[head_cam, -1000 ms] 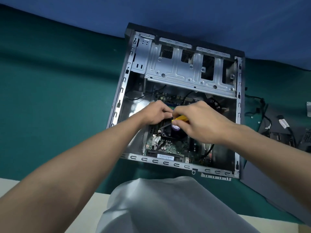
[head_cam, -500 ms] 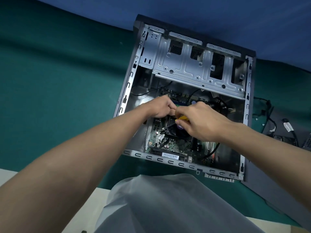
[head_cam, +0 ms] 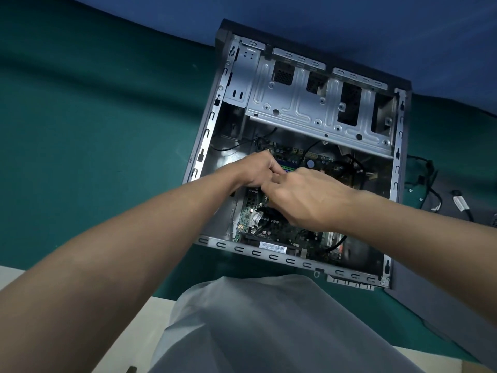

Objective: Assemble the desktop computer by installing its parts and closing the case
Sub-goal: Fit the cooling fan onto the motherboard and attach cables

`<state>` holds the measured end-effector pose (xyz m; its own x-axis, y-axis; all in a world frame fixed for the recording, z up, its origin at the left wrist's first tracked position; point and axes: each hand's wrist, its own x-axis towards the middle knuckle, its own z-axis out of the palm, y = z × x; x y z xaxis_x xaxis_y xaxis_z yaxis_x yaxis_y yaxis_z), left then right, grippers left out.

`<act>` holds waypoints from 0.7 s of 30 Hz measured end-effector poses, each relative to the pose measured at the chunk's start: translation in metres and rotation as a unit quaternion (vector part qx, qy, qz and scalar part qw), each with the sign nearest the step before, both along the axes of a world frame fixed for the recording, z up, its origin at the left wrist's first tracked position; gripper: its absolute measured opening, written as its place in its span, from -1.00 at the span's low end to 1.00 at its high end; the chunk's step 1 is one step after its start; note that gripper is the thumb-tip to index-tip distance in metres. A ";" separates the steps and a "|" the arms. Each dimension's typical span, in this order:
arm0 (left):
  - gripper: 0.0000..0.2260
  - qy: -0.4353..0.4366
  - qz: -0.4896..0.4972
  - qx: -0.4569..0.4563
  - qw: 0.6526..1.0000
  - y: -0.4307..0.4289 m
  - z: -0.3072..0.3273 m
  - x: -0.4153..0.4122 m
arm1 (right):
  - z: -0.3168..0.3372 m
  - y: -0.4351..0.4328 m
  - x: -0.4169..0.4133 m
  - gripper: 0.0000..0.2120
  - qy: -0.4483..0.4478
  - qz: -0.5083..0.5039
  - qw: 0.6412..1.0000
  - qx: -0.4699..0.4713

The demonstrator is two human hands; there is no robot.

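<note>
The board (head_cam: 271, 227) lies flat on the floor of the open case (head_cam: 269, 255), and that's where all the action is. Your left hand (head_cam: 255, 172) and right hand (head_cam: 309, 200) meet knuckle to knuckle over its middle. Both have their fingers curled in tight, but whatever they're working is buried under them, so I can't tell what either one holds or whether it holds anything. A dark part shows just under your right hand, mostly hidden. Go gently here, I'd say: the board is stiff but fragile and studded with small components and pins, so press only on the part you're seating and never lean a palm on the green. If it needs steadying, take it by a bare edge. The case looks like stiff sheet steel, heavy enough to stay put, with thin punched rails that could bite. Take it by the outer frame, not the inner lips. At twelve o'clock from your hands the cage (head_cam: 309, 103) spans the case, its bays vacant, so plenty looks left to fit. Out at three o'clock loose cables (head_cam: 430, 184) lie limp beside the case and would snag easily, and at five o'clock a dark panel (head_cam: 430, 305) lies flat, so the case is not yet closed. Everything rests on the green cloth (head_cam: 80, 130).
</note>
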<state>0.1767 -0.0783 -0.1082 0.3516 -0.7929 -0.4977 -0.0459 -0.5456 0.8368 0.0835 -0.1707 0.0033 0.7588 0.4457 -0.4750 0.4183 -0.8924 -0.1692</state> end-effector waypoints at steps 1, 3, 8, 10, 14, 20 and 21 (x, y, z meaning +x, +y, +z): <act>-0.51 -0.004 0.001 -0.001 1.000 0.000 0.000 -0.001 | -0.001 0.002 0.001 -0.90 0.010 -0.017 1.000 -0.009; -0.50 -0.023 0.001 0.010 1.000 0.001 0.000 -0.001 | -0.004 0.005 0.001 -0.90 0.036 -0.101 0.994 0.003; -0.82 -0.056 0.009 0.030 0.998 -0.001 0.003 -0.001 | -0.009 0.013 0.012 -0.73 0.094 -0.474 0.875 0.022; -0.74 -0.062 0.007 0.031 0.998 0.000 0.005 -0.001 | -0.005 0.018 0.016 -0.83 0.108 -0.452 0.885 0.008; -0.58 -0.059 0.011 0.041 0.997 0.002 0.003 -0.001 | 0.018 0.021 0.016 -0.95 0.154 -0.168 0.972 -0.066; -0.49 -0.057 -0.002 0.045 0.997 0.000 0.000 -0.001 | 0.022 0.014 0.014 -0.71 0.005 0.200 0.971 -0.132; -0.52 -0.055 0.004 0.042 0.998 0.000 -0.002 -0.002 | 0.020 0.014 0.011 -0.72 0.014 0.195 0.971 -0.137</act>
<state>0.1750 -0.0788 -0.1102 0.4135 -0.7477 -0.5195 -0.1313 -0.6136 0.7786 0.0946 -0.1565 0.0234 0.5428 0.5502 -0.6346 0.7315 -0.6810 0.0352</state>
